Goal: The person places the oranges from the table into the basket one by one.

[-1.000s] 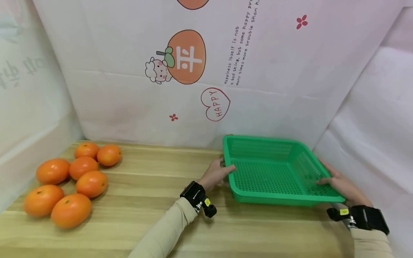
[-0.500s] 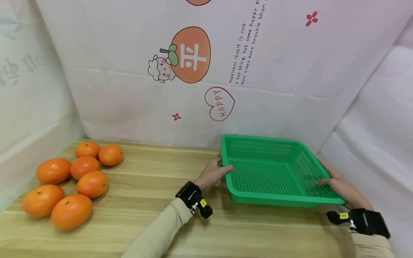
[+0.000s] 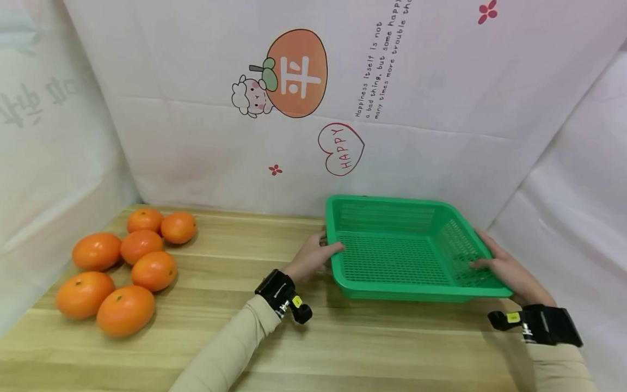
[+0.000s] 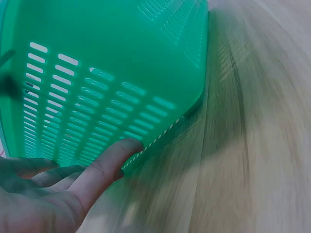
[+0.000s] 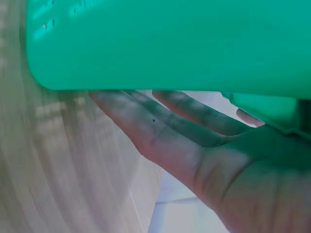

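Observation:
A green plastic basket [image 3: 392, 261] with slotted walls and a mesh base is held between both hands, its inside bare. My left hand [image 3: 311, 256] grips its left side, thumb over the rim and the other fingers outside. Across from it, my right hand [image 3: 506, 272] holds the right end, thumb inside the rim. In the left wrist view, fingertips [image 4: 129, 144] lie against the slotted wall, low near the base. The right wrist view shows fingers [image 5: 160, 121] reaching under the basket's lower edge. Whether the base touches the table is unclear.
Several oranges [image 3: 125, 310] sit clustered on the left of the wooden table [image 3: 235, 305]. A printed white cloth [image 3: 206, 147] hangs behind, close to the basket's back rim. White cloth walls [image 3: 583, 179] also stand at both sides.
Both hands have moved the basket leftward, toward the oranges, keeping their holds. The head view has shifted slightly, so the backdrop and oranges appear further right. The oranges stay in their cluster.

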The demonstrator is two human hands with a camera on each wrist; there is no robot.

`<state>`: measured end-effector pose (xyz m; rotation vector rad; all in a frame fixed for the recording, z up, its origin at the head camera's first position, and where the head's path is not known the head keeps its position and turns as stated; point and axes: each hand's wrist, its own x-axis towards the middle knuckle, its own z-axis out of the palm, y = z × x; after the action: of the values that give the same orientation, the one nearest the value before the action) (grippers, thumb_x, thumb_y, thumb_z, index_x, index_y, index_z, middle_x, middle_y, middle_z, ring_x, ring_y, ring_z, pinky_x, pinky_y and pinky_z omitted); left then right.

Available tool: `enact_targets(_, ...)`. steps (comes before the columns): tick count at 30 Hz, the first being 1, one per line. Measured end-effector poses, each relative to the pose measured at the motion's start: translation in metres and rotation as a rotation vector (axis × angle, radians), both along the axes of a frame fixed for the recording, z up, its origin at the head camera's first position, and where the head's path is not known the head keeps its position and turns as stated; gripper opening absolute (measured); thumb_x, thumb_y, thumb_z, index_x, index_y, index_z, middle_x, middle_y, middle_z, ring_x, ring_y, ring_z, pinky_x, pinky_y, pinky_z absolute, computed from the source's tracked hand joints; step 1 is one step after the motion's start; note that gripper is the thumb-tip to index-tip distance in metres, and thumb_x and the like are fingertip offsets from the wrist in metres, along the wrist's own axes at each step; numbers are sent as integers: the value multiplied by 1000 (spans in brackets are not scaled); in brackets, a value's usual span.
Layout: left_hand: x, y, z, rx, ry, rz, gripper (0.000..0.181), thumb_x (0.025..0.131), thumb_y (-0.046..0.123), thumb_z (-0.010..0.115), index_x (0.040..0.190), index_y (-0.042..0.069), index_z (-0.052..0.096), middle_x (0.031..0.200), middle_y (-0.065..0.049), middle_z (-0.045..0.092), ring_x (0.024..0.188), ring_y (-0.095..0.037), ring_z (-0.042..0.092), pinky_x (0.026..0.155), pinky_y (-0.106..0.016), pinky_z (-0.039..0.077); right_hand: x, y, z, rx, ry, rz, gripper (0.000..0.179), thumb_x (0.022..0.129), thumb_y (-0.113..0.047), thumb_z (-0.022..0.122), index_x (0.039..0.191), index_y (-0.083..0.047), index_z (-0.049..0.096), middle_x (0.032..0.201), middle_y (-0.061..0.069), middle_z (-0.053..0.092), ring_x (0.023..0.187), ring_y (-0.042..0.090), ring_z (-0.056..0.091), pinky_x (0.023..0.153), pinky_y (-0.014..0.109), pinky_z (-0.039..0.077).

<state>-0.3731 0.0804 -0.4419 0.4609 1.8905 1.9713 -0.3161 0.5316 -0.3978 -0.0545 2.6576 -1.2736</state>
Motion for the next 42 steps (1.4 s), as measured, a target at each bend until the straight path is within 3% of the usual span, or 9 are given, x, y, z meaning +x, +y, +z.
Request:
enact_targets(10,-1,-17,3,-10,-8,-8,64,100,24,63,157,4,41,138,-30,64,113,-44,74,82,-42,65,2,-20,-1,-16,40,5,86,111,-38,51,165,-41,-17,172,20,-26,152,63,-16,113,85,8)
enact_targets(17,-2,-31,1,-19,-15,-5,66,100,24,62,157,-1,40,140,-31,62,115,-44,73,84,-43,65,-5,-33,1,10,61,2,89,110,-35,54,167,-32,-14,174,23,-20,154,65,-6,113,83,17)
enact_targets(29,-8,-50,0,-36,18,-4,62,100,23,60,153,-5,43,141,-32,61,118,-45,71,86,-46,64,-10,-52,1,69,86,-17,90,110,-41,54,168,-26,-14,175,25,-11,156,63,-3,111,86,15)
enact_targets(36,-11,-61,1,-71,23,2,62,101,25,59,153,-4,44,142,-31,61,119,-43,71,86,-42,65,-14,-63,1,68,98,-15,90,110,-40,52,168,-22,-14,174,26,-16,157,60,-8,113,85,14)
enact_targets(42,-12,-72,0,-80,33,0,62,102,26,59,153,-5,44,141,-31,61,116,-41,73,83,-40,65,-16,-75,1,73,104,-10,88,110,-40,53,169,-23,-10,174,30,-3,153,59,20,110,72,35)
